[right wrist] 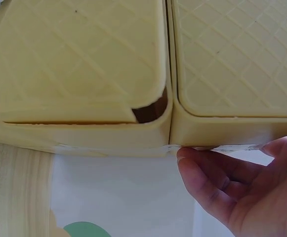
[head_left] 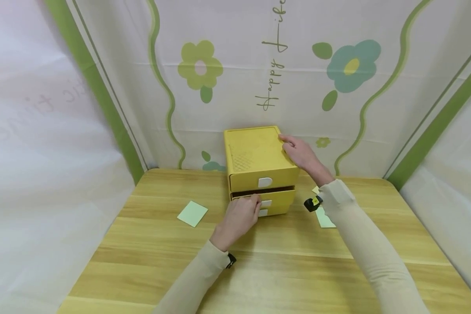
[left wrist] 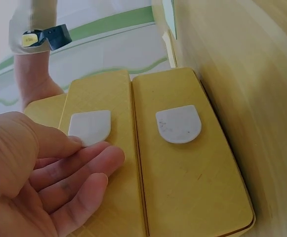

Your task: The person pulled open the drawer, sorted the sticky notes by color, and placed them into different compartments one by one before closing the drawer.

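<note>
A small yellow drawer cabinet (head_left: 255, 148) stands on the table against the back cloth. Its middle drawer (head_left: 283, 198) sticks out a little, with a dark gap showing above it; the top drawer (head_left: 244, 181) is closed. My left hand (head_left: 238, 218) is at the drawer front, and in the left wrist view thumb and fingertips pinch its white handle (left wrist: 94, 124). Beside that, the lowest drawer's white handle (left wrist: 179, 124) is untouched. My right hand (head_left: 300, 155) holds the cabinet's upper right side towards the back, its fingertips (right wrist: 186, 157) bent at the edge in the right wrist view.
A pale green paper square (head_left: 192, 213) lies on the wooden table (head_left: 141, 244) left of the cabinet. Another green paper (head_left: 325, 219) and a small yellowish one (head_left: 315, 190) lie to the right, partly behind my right sleeve. Printed cloth (head_left: 235, 104) hangs close behind.
</note>
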Demonstrator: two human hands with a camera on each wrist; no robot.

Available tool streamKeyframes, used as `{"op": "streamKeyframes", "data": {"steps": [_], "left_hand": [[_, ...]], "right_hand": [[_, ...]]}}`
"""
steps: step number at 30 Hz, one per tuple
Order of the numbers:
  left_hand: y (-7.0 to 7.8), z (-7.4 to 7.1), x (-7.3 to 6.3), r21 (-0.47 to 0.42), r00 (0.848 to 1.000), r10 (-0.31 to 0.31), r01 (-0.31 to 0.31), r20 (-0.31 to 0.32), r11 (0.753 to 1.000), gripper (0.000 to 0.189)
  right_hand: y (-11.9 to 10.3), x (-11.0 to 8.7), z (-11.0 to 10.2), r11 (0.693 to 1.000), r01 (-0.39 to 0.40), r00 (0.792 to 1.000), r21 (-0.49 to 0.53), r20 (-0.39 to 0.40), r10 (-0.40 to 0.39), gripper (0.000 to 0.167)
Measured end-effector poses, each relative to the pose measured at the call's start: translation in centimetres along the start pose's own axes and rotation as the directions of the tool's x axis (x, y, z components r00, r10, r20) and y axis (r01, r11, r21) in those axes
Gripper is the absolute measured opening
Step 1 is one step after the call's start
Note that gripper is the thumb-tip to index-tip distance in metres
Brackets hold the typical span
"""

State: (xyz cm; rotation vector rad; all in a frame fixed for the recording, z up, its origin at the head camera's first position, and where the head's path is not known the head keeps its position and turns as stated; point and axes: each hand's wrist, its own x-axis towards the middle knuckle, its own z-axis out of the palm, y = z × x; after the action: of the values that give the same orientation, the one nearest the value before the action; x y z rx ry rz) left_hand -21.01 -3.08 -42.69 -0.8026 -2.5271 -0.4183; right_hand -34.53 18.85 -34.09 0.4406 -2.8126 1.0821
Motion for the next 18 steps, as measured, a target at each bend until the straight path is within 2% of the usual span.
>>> {"op": "streamKeyframes", "data": {"steps": [18], "left_hand": [[0.5,0.2,-1.2,0.022,0.999,0.033,-0.033,-0.032,0.999,0.009]], "right_hand": [[-0.2,-0.1,0.0,1.0,-0.01,1.0,0.009,-0.003,0.01,0.054]]}}
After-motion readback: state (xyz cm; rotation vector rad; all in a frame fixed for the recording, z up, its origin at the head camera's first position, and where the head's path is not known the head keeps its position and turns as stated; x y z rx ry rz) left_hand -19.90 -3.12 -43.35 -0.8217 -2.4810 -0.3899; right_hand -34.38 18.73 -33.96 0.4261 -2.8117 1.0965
